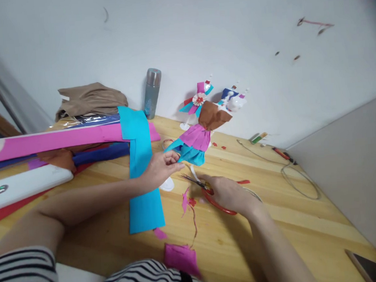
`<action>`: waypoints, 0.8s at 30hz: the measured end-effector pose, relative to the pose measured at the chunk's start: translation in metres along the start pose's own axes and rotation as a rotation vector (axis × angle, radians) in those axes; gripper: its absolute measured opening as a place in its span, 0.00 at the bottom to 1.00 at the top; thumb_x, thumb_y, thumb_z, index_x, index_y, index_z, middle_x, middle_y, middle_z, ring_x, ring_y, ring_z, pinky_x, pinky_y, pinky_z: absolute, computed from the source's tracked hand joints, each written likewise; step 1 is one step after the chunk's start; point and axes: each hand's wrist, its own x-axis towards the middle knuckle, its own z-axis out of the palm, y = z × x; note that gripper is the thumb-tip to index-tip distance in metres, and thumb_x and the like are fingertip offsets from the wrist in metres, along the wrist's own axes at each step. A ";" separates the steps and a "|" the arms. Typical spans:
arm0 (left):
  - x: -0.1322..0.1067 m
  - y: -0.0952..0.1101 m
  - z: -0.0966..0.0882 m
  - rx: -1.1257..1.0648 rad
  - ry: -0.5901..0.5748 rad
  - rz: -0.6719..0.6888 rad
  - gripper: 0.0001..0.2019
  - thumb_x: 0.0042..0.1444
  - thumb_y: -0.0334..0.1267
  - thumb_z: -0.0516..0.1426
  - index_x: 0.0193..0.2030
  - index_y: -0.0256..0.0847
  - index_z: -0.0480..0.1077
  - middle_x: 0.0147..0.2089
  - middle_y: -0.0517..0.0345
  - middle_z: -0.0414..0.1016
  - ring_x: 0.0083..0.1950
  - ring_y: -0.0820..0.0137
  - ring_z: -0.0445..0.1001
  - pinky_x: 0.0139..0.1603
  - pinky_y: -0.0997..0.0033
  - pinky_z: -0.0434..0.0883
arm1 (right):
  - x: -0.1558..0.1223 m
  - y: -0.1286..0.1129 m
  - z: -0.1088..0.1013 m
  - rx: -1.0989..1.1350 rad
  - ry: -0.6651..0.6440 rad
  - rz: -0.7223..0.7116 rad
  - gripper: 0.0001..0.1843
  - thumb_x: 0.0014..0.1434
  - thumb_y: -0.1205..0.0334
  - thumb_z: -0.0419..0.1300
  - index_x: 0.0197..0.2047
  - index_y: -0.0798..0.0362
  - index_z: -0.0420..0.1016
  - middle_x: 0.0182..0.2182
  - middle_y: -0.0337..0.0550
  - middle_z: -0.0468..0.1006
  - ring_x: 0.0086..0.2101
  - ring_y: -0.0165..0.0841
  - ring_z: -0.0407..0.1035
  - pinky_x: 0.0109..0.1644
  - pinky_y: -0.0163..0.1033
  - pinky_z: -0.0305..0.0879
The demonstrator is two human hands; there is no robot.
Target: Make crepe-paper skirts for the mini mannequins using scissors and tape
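Head view: our left hand (160, 168) is clamped on the blue layer of the brown, pink and blue paper piece (196, 138), positioned above the surface (264, 239). Our right hand (229, 192) grips the red-handled scissors (202, 185), blades directed toward our left hand. A blue strip (146, 211) extends beneath our left wrist.

Off-wht wall (179, 33) at back, w/ a few dk spots (296, 57) & thin reddish line (317, 23) upper R, plus small curved grey mark (105, 14) up top, L of ctr. Greyish panel or 2nd wall (356, 167) on R, can't tell which. Lt wood table (315, 231), grain visible, runs to back wall. Slanted pole (2, 95), part blk, far L. Lighting soft, approx. even.
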 end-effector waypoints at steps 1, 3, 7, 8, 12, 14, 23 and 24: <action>-0.001 0.002 0.000 0.002 -0.020 -0.013 0.15 0.45 0.44 0.64 0.29 0.37 0.64 0.24 0.66 0.65 0.26 0.78 0.65 0.30 0.76 0.62 | 0.002 0.000 0.001 -0.012 -0.003 -0.002 0.31 0.56 0.59 0.59 0.62 0.53 0.62 0.40 0.53 0.79 0.40 0.46 0.74 0.41 0.42 0.62; -0.002 0.006 0.001 -0.014 -0.051 -0.058 0.16 0.45 0.46 0.64 0.29 0.38 0.63 0.23 0.66 0.67 0.24 0.78 0.65 0.27 0.77 0.60 | 0.004 0.001 0.004 -0.008 -0.020 0.006 0.33 0.55 0.59 0.60 0.64 0.52 0.60 0.43 0.53 0.78 0.42 0.45 0.73 0.42 0.42 0.63; -0.005 0.012 0.002 -0.059 -0.082 -0.099 0.19 0.42 0.47 0.65 0.27 0.38 0.62 0.22 0.64 0.70 0.24 0.77 0.67 0.27 0.78 0.61 | 0.002 0.009 -0.001 0.066 -0.060 0.003 0.36 0.49 0.63 0.62 0.62 0.50 0.63 0.41 0.51 0.77 0.39 0.43 0.73 0.40 0.41 0.64; -0.006 0.012 0.002 -0.067 -0.104 -0.089 0.18 0.42 0.47 0.65 0.27 0.38 0.62 0.22 0.64 0.70 0.24 0.77 0.68 0.27 0.77 0.62 | 0.000 0.013 -0.004 0.105 -0.049 -0.029 0.34 0.49 0.63 0.62 0.61 0.48 0.65 0.41 0.49 0.78 0.39 0.43 0.73 0.41 0.41 0.64; -0.009 0.011 0.004 -0.118 -0.284 -0.065 0.16 0.47 0.45 0.63 0.26 0.37 0.62 0.23 0.62 0.72 0.25 0.77 0.68 0.30 0.76 0.64 | -0.006 0.026 -0.019 0.418 0.199 -0.013 0.21 0.54 0.53 0.60 0.49 0.53 0.75 0.45 0.53 0.78 0.45 0.46 0.72 0.49 0.47 0.65; -0.012 0.012 0.006 -0.167 -0.393 -0.092 0.15 0.49 0.45 0.62 0.29 0.36 0.65 0.25 0.59 0.73 0.27 0.76 0.70 0.32 0.75 0.66 | -0.006 0.027 -0.023 0.712 0.376 0.012 0.26 0.55 0.44 0.58 0.49 0.55 0.74 0.49 0.57 0.75 0.49 0.47 0.70 0.52 0.50 0.65; -0.027 0.014 0.015 -0.059 -0.675 -0.150 0.11 0.52 0.43 0.60 0.26 0.36 0.69 0.25 0.56 0.73 0.29 0.72 0.72 0.34 0.72 0.69 | 0.001 -0.005 -0.015 1.532 0.370 -0.254 0.27 0.47 0.40 0.64 0.44 0.49 0.72 0.41 0.47 0.78 0.43 0.43 0.73 0.48 0.49 0.69; -0.027 0.013 0.015 -0.044 -0.669 -0.149 0.10 0.53 0.41 0.58 0.27 0.36 0.70 0.26 0.56 0.74 0.29 0.71 0.73 0.34 0.72 0.69 | 0.001 -0.007 -0.014 1.559 0.396 -0.233 0.24 0.47 0.42 0.65 0.41 0.50 0.73 0.39 0.47 0.78 0.41 0.42 0.74 0.48 0.48 0.69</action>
